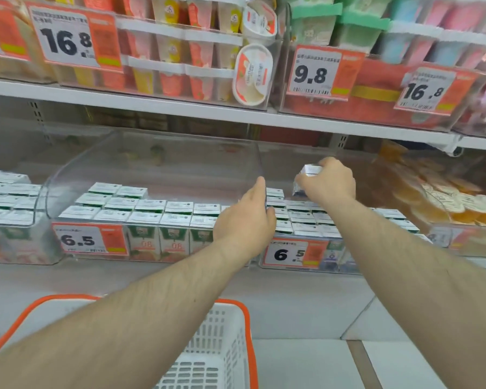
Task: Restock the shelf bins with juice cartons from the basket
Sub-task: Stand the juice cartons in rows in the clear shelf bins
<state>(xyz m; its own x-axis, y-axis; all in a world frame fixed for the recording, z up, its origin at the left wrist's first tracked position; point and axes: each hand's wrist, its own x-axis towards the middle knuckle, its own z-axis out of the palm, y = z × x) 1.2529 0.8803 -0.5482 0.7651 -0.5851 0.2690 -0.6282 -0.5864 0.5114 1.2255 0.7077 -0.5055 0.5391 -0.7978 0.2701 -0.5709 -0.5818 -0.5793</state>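
Two clear shelf bins hold rows of small juice cartons: the left bin point(152, 164) has green-and-white cartons point(149, 217), the right bin point(289, 262) has blue ones point(306, 220). My right hand point(328, 181) is shut on a single carton point(310, 171), held tilted above the right bin's rows. My left hand point(247, 217) reaches to the divider between the two bins, its fingers curled at the carton tops; whether it grips one is hidden. The white basket with an orange rim point(225, 346) sits low in front, partly behind my left forearm.
A third bin of cartons point(9, 197) stands at far left. A bin of orange jelly cups point(446, 197) is at the right. The upper shelf point(180, 108) overhangs the bins and carries bins of cups and boxes with price tags. Grey floor tiles lie below.
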